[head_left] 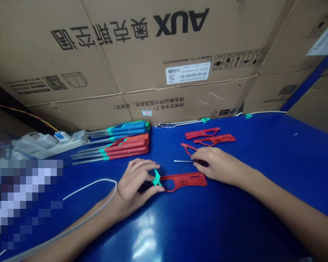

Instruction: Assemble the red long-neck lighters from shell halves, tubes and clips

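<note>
Loose red plastic shells [183,181] — four

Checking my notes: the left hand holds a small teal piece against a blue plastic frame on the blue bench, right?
No: the plastic frame is red, not blue, as the head view shows. The left hand does hold the small teal piece against it on the blue bench.

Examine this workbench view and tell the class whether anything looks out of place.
The AUX cardboard carton behind the blue bench looks odd: its logo and printed text read upside down, so it seems to be standing inverted.
</note>
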`<action>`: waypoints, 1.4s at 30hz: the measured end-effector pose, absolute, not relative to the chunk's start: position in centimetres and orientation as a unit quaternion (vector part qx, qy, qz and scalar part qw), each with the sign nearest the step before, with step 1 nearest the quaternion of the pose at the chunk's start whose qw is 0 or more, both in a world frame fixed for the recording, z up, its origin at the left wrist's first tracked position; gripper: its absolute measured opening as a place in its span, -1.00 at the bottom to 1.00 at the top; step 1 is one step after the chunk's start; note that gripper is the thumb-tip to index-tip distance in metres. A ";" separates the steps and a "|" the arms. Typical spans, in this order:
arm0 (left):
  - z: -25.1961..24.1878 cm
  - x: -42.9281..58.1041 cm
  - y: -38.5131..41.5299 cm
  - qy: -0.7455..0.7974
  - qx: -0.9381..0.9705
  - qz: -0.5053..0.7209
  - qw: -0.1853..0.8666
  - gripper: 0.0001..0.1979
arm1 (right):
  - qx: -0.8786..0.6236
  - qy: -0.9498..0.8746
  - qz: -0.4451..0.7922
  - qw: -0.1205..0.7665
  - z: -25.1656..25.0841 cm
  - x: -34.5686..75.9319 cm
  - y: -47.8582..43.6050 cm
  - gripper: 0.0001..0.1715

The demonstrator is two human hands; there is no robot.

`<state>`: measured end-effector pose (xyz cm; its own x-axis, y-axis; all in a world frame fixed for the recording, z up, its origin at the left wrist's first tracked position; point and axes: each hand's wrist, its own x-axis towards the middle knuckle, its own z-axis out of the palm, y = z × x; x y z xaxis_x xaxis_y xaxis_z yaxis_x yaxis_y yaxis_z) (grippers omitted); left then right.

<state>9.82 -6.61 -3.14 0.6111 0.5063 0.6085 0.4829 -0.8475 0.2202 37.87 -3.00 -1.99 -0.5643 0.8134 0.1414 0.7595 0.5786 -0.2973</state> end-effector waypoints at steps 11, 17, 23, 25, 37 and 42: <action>-2.7 10.1 -6.7 0.258 0.906 0.337 0.005 -0.89 | -0.325 -0.890 0.102 0.302 -1.9 36.0 -4.9 -0.83; -2.7 10.3 -6.9 0.236 0.906 0.351 -0.003 -0.93 | -0.263 -0.917 0.128 0.272 -2.3 33.8 -6.4 -0.85; -3.1 10.5 -7.0 0.198 0.902 0.385 0.005 -0.76 | -0.252 -0.922 0.101 0.276 -3.1 33.6 -6.1 -0.79; -3.3 10.5 -7.0 0.199 0.903 0.382 0.002 -0.73 | -0.245 -0.926 0.091 0.274 -3.3 33.7 -6.1 -0.79; -4.1 10.1 -6.4 0.280 0.909 0.304 0.051 -0.83 | -0.267 -0.929 0.083 0.242 -3.0 34.4 -5.7 -0.75; -3.9 10.0 -6.4 0.290 0.912 0.280 0.081 -0.85 | -0.280 -0.928 0.095 0.225 -3.1 34.6 -5.7 -0.76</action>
